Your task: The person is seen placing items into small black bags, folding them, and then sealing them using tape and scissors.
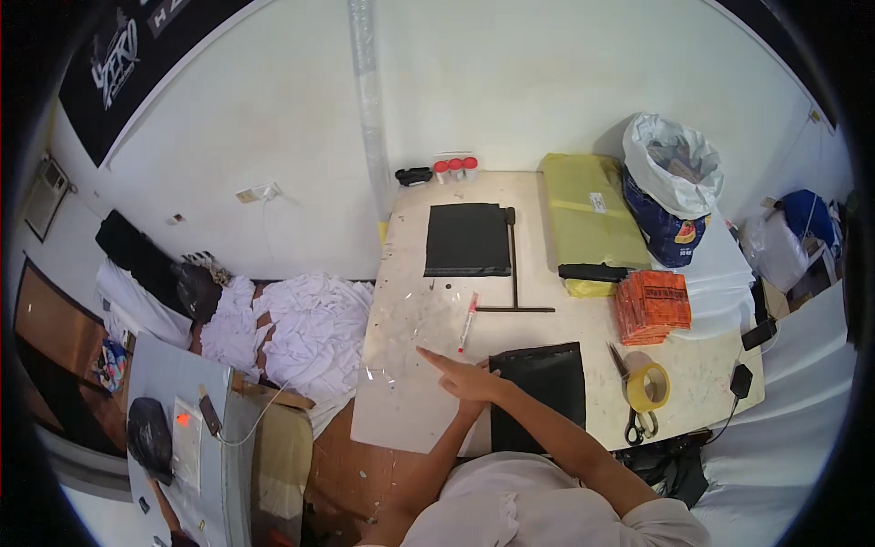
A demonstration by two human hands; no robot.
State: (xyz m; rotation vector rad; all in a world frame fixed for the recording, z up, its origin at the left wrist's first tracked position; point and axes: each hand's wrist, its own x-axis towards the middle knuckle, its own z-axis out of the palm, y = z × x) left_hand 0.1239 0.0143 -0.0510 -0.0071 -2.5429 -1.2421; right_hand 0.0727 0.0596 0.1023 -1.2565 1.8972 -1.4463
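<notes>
Black pouch (551,387), best kept flat. Left of it: right hand (460,376), index outstretched; left hand (474,405), mostly hidden, grip untellable.

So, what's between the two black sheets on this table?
Between the far sheet and near sheet, the head view shows the crossbar of a dark T-shaped tool and a red-and-white pen by its left end.

The right hand (465,378), forefinger extended, crosses over the partly hidden left hand (473,407) beside a flat black rectangular sheet (547,392) on the pale surface (570,330). A yellow tape roll (633,392) partly covers dark scissors (633,416).
</notes>
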